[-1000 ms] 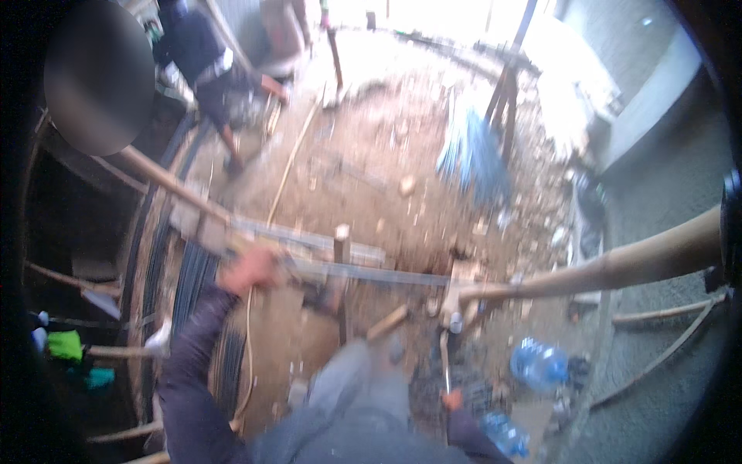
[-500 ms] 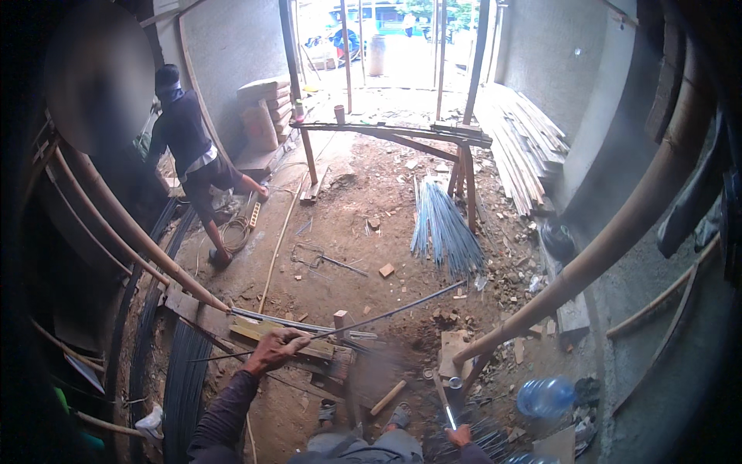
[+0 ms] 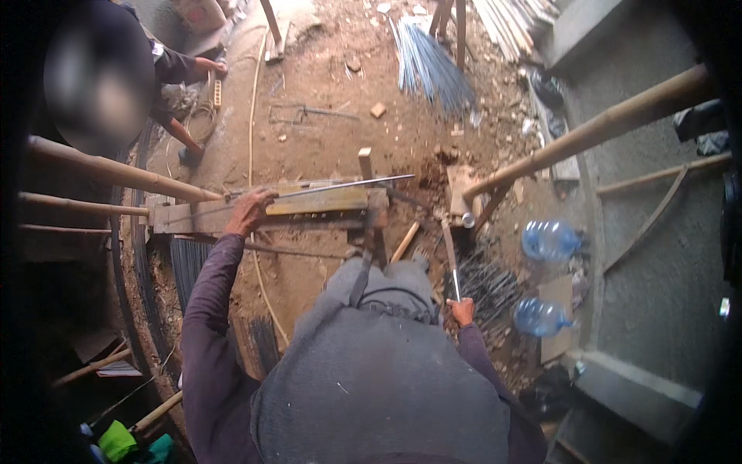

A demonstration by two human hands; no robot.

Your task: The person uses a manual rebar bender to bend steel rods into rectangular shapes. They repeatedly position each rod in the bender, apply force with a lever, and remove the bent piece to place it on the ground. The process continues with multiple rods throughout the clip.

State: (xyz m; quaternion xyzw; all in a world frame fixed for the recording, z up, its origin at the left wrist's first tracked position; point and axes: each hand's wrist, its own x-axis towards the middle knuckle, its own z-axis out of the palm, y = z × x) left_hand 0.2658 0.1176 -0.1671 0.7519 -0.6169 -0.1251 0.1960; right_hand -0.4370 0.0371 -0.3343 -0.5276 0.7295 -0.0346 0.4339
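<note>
My left hand (image 3: pixel 251 211) is closed around a thin steel rod (image 3: pixel 348 185). The rod reaches right across a low wooden bench (image 3: pixel 176 220), over its yellow block (image 3: pixel 321 203); whether it touches the block I cannot tell. At my right side, my right hand (image 3: pixel 462 311) grips a long, narrow metal bar tool (image 3: pixel 450 251), shiny near the fingers and brownish toward its far end. That far end lies near a small metal can (image 3: pixel 468 220). A heap of short dark rods (image 3: pixel 491 290) lies on the ground beside my right hand.
Bamboo poles slant in at the left (image 3: pixel 124 170) and right (image 3: pixel 595 127). Two clear blue plastic bottles (image 3: pixel 550 240) (image 3: pixel 541 317) lie at the right. A bundle of thin rods (image 3: pixel 429 66) lies farther ahead. Another person (image 3: pixel 174 69) bends down at the far left.
The view has tilted downward, showing more of my body. The rod has swung from steeply slanted to nearly level over the bench. Both hands keep their hold. The other person has bent lower.
</note>
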